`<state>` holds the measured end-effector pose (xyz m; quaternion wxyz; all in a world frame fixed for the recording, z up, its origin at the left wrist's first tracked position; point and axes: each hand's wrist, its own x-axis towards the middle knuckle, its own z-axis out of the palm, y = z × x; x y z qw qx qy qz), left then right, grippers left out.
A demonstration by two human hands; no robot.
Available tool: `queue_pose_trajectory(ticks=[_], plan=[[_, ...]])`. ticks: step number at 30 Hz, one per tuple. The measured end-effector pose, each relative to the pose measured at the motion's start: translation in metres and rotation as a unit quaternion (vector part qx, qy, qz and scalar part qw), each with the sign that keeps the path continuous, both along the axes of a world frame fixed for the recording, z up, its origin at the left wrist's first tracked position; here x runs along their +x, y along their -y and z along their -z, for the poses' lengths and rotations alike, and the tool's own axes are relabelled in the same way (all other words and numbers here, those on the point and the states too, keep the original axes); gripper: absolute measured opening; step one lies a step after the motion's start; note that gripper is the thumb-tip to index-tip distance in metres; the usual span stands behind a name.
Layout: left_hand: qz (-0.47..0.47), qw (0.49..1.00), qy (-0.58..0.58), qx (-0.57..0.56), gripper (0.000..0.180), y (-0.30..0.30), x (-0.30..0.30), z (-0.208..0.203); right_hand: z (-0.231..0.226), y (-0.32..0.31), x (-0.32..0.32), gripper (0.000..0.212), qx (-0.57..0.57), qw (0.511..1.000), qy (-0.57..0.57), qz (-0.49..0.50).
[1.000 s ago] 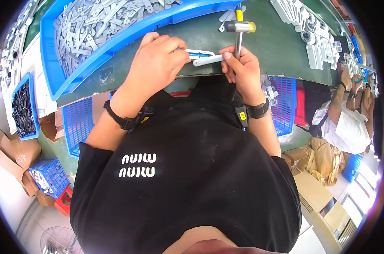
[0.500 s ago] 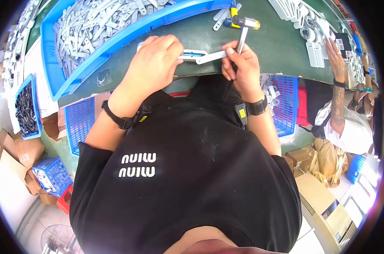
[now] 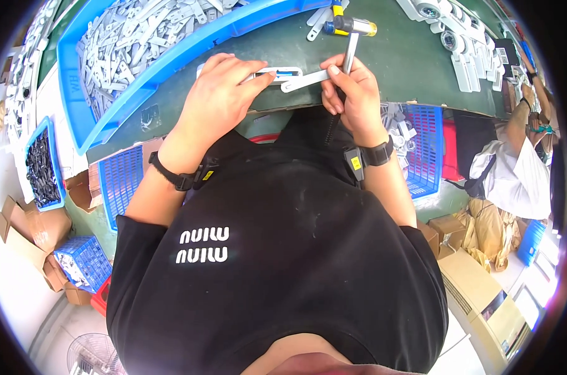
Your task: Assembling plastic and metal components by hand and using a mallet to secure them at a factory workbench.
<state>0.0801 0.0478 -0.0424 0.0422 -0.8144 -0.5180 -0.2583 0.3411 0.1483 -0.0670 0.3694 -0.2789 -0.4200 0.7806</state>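
At the upper centre of the frame, a long white frame piece with blue inside lies low over the counter, just right of the left hand. That hand's fingers are bent over the piece and grip it, covering much of its left part. The right hand, farther right, is mostly closed: thumb and fingertips pinch one end of a flat pale grey strip, and the same hand holds a hammer, head up. The strip slants down leftward between the hands, its free end by the white piece's lower edge; whether they touch is unclear. Beyond the hands, a blue tray of grey strips fills the upper left, and white parts lie at upper right.
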Motion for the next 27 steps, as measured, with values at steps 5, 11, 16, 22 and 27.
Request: queue_pose_trajectory(ticks=[5,11,16,22,27], plan=[[-0.001,1.000,0.023,0.019,0.022,0.000,0.001,0.003,0.000,0.001,0.000,0.013,0.003,1.000,-0.003,0.001],[-0.022,0.999,0.037,-0.018,0.021,-0.004,0.016,-0.007,0.007,-0.001,0.002,0.014,0.010,1.000,0.000,-0.002],[-0.034,0.996,0.053,-0.069,0.028,-0.004,0.016,-0.013,0.008,0.002,-0.003,0.016,0.021,0.999,-0.014,0.022],[-0.088,0.994,0.063,-0.023,0.051,0.000,0.005,-0.016,0.006,0.004,-0.007,0.019,0.046,0.998,0.015,0.036],[-0.120,0.986,0.111,-0.035,0.048,0.002,-0.002,0.000,-0.015,0.019,-0.021,0.016,0.070,0.994,0.084,0.013]])
